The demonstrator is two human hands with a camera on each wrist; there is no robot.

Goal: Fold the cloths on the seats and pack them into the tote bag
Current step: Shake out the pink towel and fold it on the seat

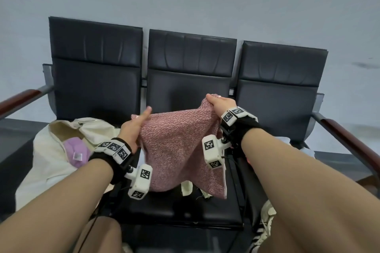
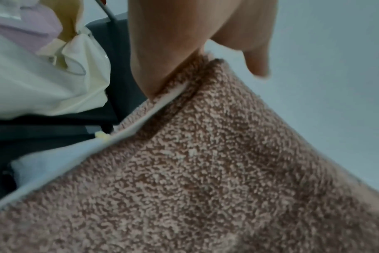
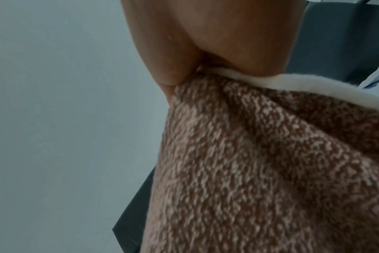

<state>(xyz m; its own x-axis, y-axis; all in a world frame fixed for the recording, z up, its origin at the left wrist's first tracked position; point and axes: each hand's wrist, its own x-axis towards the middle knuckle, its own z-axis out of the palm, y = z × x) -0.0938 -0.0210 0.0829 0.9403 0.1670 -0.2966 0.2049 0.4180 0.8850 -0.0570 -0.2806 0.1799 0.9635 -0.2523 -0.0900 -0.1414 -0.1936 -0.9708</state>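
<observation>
A pink nubby cloth hangs in the air over the middle black seat. My left hand pinches its upper left edge, thumb lying on the front. My right hand grips the upper right corner, held higher. The left wrist view shows my left hand on the pale hem of the cloth. In the right wrist view my right hand is bunched on the cloth. The cream tote bag slumps open on the left seat with a purple cloth inside.
Cream fabric scraps lie on the middle seat under the hanging cloth. A whitish cloth lies on the right seat, mostly hidden by my right forearm. Wooden armrests flank the seat row. A grey wall stands behind.
</observation>
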